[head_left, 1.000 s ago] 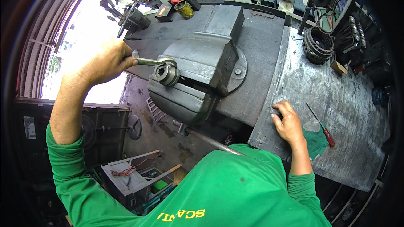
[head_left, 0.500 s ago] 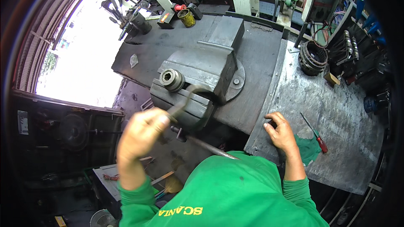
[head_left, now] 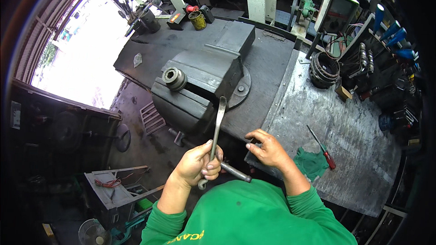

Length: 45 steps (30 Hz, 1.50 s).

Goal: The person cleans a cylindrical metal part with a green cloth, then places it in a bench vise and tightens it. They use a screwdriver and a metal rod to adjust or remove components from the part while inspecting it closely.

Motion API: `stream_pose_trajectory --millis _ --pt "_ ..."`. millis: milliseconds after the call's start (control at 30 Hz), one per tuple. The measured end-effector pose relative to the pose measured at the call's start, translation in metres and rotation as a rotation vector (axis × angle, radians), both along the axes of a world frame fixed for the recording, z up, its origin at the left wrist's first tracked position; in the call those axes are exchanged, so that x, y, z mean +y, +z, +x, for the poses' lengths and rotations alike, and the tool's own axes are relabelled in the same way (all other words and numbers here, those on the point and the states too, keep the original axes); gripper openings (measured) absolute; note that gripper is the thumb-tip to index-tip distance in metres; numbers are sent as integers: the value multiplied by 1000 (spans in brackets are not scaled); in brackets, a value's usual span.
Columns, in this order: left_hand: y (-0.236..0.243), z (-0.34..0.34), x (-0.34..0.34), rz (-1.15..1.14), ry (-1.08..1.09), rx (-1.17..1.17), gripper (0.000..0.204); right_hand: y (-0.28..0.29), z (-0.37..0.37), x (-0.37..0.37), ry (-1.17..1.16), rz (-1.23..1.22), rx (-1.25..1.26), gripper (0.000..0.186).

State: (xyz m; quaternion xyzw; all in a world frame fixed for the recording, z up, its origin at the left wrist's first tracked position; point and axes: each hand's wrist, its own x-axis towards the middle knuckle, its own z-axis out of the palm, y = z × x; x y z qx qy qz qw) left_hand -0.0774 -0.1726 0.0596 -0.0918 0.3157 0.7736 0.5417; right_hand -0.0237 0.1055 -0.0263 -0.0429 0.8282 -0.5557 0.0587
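Observation:
My left hand [head_left: 193, 163] is closed around a steel bar [head_left: 219, 120] with a flattened, slightly curved tip and a curled lower end. It is held upright in front of the large bench vise [head_left: 204, 72]. On top of the vise's left side, over the jaws, sits a round grooved metal part [head_left: 172, 78] with a toothed hole. Below the vise, its handle rod [head_left: 236, 172] passes behind my left hand. My right hand [head_left: 269, 149] is empty, fingers apart and loosely bent, by the near left corner of the metal-topped bench [head_left: 354, 154].
A red-handled screwdriver [head_left: 330, 159] lies on a green cloth [head_left: 309, 165]. Further back stand a ringed metal drum [head_left: 324, 70] and a meter [head_left: 338, 12]. A yellow can [head_left: 197, 20] is behind the vise. A fan [head_left: 94, 233] stands low at left.
My left hand has swung right and closer to my body, bringing the bar upright and away from the vise jaws. My right hand has shifted slightly left in view; the whole view has turned a little.

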Motion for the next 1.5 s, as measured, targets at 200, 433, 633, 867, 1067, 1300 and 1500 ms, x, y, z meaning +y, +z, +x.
stream_pose_trajectory --millis 200,433,633,867,1067,1300,1500 --pt "-20 29 16 353 -8 -121 56 -9 38 14 55 4 -42 31" --pt "-32 53 44 282 11 87 55 16 97 30 -143 91 -66 33" --pt "-58 91 103 231 238 202 46 14 167 11 -221 -241 -273 48" --pt "-69 146 173 426 248 280 39 25 222 28 -319 -290 -172 56" --pt "-65 173 247 472 204 361 42 21 254 86 -308 -163 -130 38" --pt "-71 229 398 511 51 470 50 9 316 224 -431 -607 25 40" --pt "-83 282 539 94 -246 1287 69 -1 423 394 -548 -599 -44 25"
